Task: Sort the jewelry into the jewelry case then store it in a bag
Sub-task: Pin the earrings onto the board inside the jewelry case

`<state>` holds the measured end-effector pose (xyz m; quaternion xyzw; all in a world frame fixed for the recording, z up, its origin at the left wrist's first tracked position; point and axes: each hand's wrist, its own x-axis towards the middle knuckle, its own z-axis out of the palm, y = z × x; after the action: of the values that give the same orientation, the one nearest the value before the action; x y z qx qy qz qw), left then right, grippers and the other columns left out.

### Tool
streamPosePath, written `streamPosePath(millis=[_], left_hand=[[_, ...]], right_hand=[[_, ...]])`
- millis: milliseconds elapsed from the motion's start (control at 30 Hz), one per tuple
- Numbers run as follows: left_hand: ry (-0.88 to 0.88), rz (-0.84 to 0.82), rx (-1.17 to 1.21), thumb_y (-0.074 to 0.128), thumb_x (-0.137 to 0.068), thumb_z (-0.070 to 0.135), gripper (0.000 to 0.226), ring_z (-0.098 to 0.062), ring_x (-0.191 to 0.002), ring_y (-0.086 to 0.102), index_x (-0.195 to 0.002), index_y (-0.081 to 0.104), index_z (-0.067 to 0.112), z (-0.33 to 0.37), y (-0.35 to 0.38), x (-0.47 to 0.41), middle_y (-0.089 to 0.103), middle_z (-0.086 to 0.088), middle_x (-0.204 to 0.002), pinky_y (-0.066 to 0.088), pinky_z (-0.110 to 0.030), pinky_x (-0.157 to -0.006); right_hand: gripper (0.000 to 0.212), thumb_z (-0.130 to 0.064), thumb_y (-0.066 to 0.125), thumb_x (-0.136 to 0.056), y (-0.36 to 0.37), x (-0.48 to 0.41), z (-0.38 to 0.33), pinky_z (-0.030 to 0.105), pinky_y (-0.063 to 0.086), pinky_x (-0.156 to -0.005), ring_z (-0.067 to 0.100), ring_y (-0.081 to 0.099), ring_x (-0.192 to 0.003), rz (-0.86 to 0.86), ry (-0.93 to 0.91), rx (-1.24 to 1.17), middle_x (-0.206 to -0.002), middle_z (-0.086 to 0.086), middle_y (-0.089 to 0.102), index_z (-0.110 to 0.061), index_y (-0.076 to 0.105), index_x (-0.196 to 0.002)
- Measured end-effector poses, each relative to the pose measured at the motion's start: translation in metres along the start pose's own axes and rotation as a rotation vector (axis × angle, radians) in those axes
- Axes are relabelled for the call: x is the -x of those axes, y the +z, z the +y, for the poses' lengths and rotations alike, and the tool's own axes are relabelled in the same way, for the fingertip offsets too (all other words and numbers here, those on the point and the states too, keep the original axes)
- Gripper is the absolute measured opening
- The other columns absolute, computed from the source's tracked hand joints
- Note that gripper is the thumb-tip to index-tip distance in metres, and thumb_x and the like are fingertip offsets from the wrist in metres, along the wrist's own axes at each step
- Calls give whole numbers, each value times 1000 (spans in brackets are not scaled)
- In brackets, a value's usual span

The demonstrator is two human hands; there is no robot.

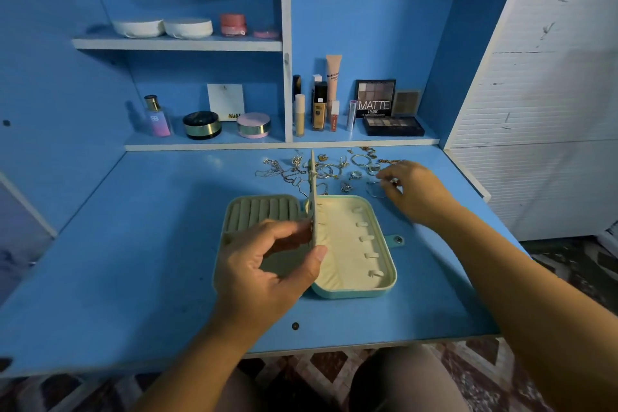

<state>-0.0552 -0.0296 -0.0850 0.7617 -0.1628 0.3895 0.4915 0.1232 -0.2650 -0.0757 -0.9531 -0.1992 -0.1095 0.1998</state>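
Observation:
A mint-green jewelry case (357, 289) lies open on the blue desk (133, 261). Its left half has ring rolls (264, 212), and its right half has a cream lining with small tabs. My left hand (264, 267) pinches the case's middle divider flap (313, 197) and holds it upright. A scatter of jewelry (329, 169), with rings, hoops and chains, lies behind the case. My right hand (413, 191) is over the right end of that scatter, fingers curled at a small piece beside a thin hoop (373, 189). Whether it grips the piece I cannot tell.
Low shelves behind the desk hold cosmetics: a perfume bottle (156, 117), compact jars (201, 125), foundation tubes (319, 107) and eyeshadow palettes (393, 125). An upper shelf carries round white boxes (138, 27). A white slatted panel (535, 94) stands to the right. The case's snap tab (396, 239) sticks out right.

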Motion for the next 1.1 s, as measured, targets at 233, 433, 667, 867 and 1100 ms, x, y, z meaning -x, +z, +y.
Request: streamPosePath(millis=[233,433,667,867,1100], left_hand=[[20,34,13,76,-80,25,24,-8,-85,72,-97,70,8,-2,1,2,73,4,-94,60,-30,-69],[59,68,-32,75,-80,23,20,-7,-83,71,-96,68,12,-2,1,4,72,5,-91,58,-28,-70],[69,77,-48,75,-80,24,21,-7,-83,71,-96,67,13,-2,0,5,72,6,-92,58,-29,-70],[77,62,-45,74,-81,24,22,-9,-84,71,-97,68,12,-1,1,4,72,3,-91,59,-31,-69],[68,49,-43,74,-81,23,22,-9,-83,71,-98,68,12,1,0,4,72,2,-90,59,-30,-69]], right_hand=[[29,-38,50,-94,6,-45,-14,30,42,-65,26,54,-80,-203,187,210,-88,9,63,-17,56,-74],[29,-45,57,-89,11,-47,-27,35,38,-77,25,51,-82,-172,339,244,-81,2,58,-17,63,-82],[19,-28,54,-94,21,-49,-35,42,34,-92,29,51,-92,-130,417,278,-99,8,62,-13,62,-98],[24,-17,43,-97,28,-44,-35,46,32,-97,28,46,-113,-165,257,501,-118,10,54,-12,56,-117],[24,-27,47,-98,1,-19,-52,42,37,-89,29,47,-109,-40,126,200,-111,7,52,-12,59,-113]])
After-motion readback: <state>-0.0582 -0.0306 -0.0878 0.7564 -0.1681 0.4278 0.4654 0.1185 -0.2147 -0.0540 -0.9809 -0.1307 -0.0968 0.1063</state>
